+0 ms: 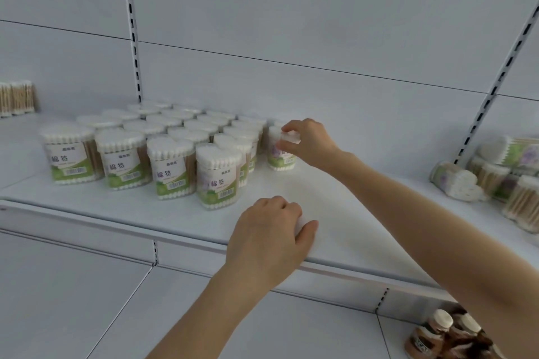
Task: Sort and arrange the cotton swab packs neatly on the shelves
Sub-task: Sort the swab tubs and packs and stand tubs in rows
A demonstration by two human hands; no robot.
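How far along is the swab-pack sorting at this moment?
Done: several tidy rows of upright packs stand on the shelf. In hand: the right hand grips a pack at the rows' right end; the left hand is curled at the shelf front, contents unclear. Left: a jumbled pile of packs lies at the far right.

head view looks down, close, at the white shelf point(335, 213).
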